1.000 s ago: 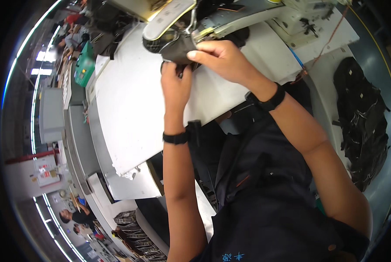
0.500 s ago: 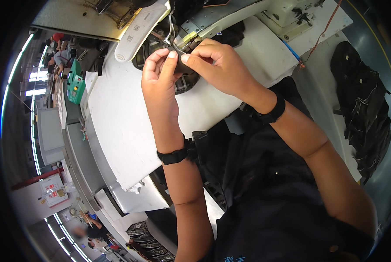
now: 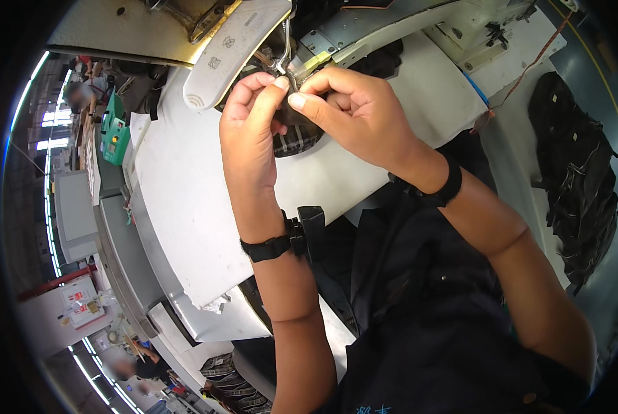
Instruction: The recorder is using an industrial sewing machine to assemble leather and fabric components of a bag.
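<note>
Below a white-covered sewing machine arm (image 3: 226, 48), both my hands pinch a narrow zipper strip (image 3: 291, 77) on dark fabric. My left hand (image 3: 250, 131) has its thumb tip on the strip, with the other fingers curled. My right hand (image 3: 364, 121) grips it just to the right, thumb pressed near the index finger. Dark plaid fabric (image 3: 295, 141) lies under my fingers, partly hidden by them. A shiny metal fitting rises just beyond the fingertips.
The white worktable (image 3: 185, 207) spreads beneath. A heap of black pieces (image 3: 575, 172) lies at right, a green machine (image 3: 116, 127) at left. A cord (image 3: 530, 65) hangs at upper right. Plaid pieces (image 3: 223, 376) are stacked at lower left; other people (image 3: 143, 369) are in the background.
Since a second ago my left hand has risen from under the dark piece to pinch beside my right hand. My right hand has shifted slightly down over the last half second.
</note>
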Demonstrator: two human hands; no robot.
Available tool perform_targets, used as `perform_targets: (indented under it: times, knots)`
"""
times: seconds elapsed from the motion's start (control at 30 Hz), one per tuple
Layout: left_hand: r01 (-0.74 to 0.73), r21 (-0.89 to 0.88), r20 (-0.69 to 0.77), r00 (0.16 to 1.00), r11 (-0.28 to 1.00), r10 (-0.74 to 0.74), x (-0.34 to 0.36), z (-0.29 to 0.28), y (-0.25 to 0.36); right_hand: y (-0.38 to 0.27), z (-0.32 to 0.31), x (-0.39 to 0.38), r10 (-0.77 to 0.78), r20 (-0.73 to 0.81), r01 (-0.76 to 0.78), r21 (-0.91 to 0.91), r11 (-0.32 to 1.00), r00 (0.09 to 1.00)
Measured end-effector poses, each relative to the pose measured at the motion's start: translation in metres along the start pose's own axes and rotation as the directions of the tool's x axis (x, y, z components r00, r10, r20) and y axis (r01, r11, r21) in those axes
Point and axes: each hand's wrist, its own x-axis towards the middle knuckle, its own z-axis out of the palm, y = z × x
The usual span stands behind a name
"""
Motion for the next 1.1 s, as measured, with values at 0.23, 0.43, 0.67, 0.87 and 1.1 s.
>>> perform_targets:
  times: [0.23,0.43,0.67,0.87,1.1]
  knots:
    - [-0.014,0.021,-0.006,1.0,1.0,0.014,-0.002,0.004,-0.002,0.004,0.005,0.008,-0.05,-0.066,0.054,0.053,0.997,0.997]
    - [-0.01,0.024,-0.013,1.0,1.0,0.01,-0.002,0.008,-0.002,0.019,0.002,0.012,-0.087,-0.077,0.092,0.071,0.993,0.993]
    - [-0.032,-0.019,0.032,0.999,0.999,0.033,0.002,0.002,-0.008,0.017,0.005,0.011,-0.086,-0.086,0.092,0.068,0.993,0.993]
    - [-0.012,-0.136,0.104,0.994,0.991,0.027,0.004,-0.008,-0.014,0.015,0.01,0.005,-0.154,-0.144,0.153,-0.015,0.988,0.978]
    - [0.036,-0.177,0.207,0.978,0.984,0.001,0.009,-0.017,-0.015,0.019,0.007,0.003,-0.205,-0.105,0.198,-0.075,0.977,0.973]
